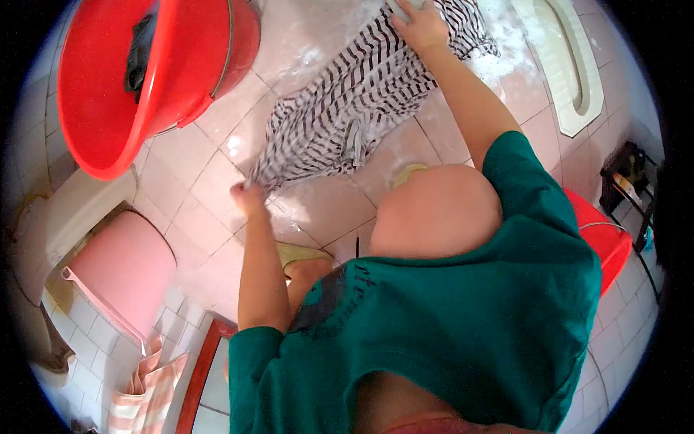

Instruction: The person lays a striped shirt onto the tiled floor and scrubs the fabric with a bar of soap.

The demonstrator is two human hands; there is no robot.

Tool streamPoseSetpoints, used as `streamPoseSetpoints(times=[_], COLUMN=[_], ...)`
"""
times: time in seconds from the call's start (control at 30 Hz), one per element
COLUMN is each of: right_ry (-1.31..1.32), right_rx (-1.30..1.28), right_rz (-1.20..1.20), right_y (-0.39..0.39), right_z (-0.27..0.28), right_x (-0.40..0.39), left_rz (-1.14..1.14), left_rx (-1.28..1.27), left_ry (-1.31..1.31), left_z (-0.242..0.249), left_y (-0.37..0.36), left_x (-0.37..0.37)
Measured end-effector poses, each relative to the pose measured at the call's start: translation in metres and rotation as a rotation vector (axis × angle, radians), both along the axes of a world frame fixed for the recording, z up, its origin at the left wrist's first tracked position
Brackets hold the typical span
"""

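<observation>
A black-and-white striped cloth [347,98] lies spread and wrinkled across the wet pink floor tiles, with a bunched fold along its near edge. My left hand [249,197] pinches its near left corner, fingers closed. At the top of the view my right hand [423,27] is pressed down on the far end of the cloth. It is closed around a pale, hand-sized object [397,7], partly hidden by the fingers, whose kind I cannot make out. White suds [510,58] cover the floor beside that far end.
A large red bucket [188,79] with dark cloth inside stands at upper left. Below it is a pink bucket [126,267]. A squat toilet [571,65] is set in the floor at upper right. Another red container [603,246] and a black rack [629,173] are at right.
</observation>
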State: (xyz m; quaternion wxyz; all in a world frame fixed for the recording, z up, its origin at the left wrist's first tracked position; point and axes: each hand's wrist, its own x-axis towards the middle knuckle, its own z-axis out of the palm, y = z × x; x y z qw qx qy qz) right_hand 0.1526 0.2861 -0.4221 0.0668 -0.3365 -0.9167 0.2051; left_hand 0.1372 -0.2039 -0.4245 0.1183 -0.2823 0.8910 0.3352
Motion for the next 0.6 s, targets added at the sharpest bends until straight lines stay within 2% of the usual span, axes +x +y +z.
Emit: streamPoseSetpoints(times=[0.07, 0.1, 0.13, 0.2, 0.23, 0.27, 0.3, 0.33, 0.37, 0.4, 0.43, 0.47, 0.5, 0.53, 0.57, 0.6], right_ry=[0.06, 0.098, 0.025, -0.001, -0.012, 0.096, -0.007, -0.005, 0.018, 0.042, -0.307, -0.122, -0.304, -0.122, -0.109, -0.107], right_rx=[-0.025, 0.17, -0.2, -0.271, -0.312, -0.087, -0.192, -0.19, -0.238, -0.282, -0.201, 0.067, -0.121, 0.031, 0.161, 0.158], right_rz=[0.02, 0.074, 0.006, 0.167, 0.246, 0.485, 0.669, 0.661, 0.848, 1.044, 0.91, 0.814, 0.621, 0.349, 0.182, 0.182], right_y=[-0.002, -0.007, -0.023, -0.085, -0.116, -0.156, -0.188, -0.19, -0.186, -0.18, -0.163, -0.118, -0.062, -0.015, 0.017, 0.018], right_z=[-0.013, -0.01, -0.003, 0.013, 0.021, -0.008, 0.0, -0.002, -0.006, -0.01, 0.007, -0.016, -0.003, -0.031, -0.031, -0.026], right_x=[0.0, 0.001, -0.002, 0.01, 0.015, 0.031, 0.051, 0.061, 0.071, 0.073, 0.054, 0.053, 0.041, 0.051, 0.057, 0.057], left_rz=[-0.803, -0.694, -0.708, -0.717, -0.768, -0.813, -0.817, -0.923, -1.033, -0.994, -0.952, -0.854, -0.737, -0.739, -0.73, -0.72], left_rx=[-0.307, -0.161, -0.391, -0.613, -0.387, -0.161, -0.16, -0.17, -0.179, -0.246, -0.317, -0.304, -0.305, -0.35, -0.349, -0.351], left_ry=[0.225, 0.201, 0.032, -0.131, -0.22, -0.312, -0.31, -0.294, -0.277, -0.2, -0.137, -0.159, -0.266, -0.261, -0.273, -0.291], left_z=[-0.021, 0.012, 0.026, 0.027, 0.02, 0.014, 0.012, 0.012, 0.011, 0.0, -0.005, 0.004, 0.005, 0.021, 0.019, 0.016], left_y=[0.036, 0.089, 0.129, 0.15, 0.146, 0.141, 0.135, 0.124, 0.11, 0.087, 0.059, 0.044, 0.024, 0.022, 0.021, 0.016], left_x=[0.002, 0.016, 0.034, 0.045, 0.047, 0.051, 0.053, 0.052, 0.049, 0.049, 0.051, 0.046, 0.04, 0.037, 0.034, 0.035])
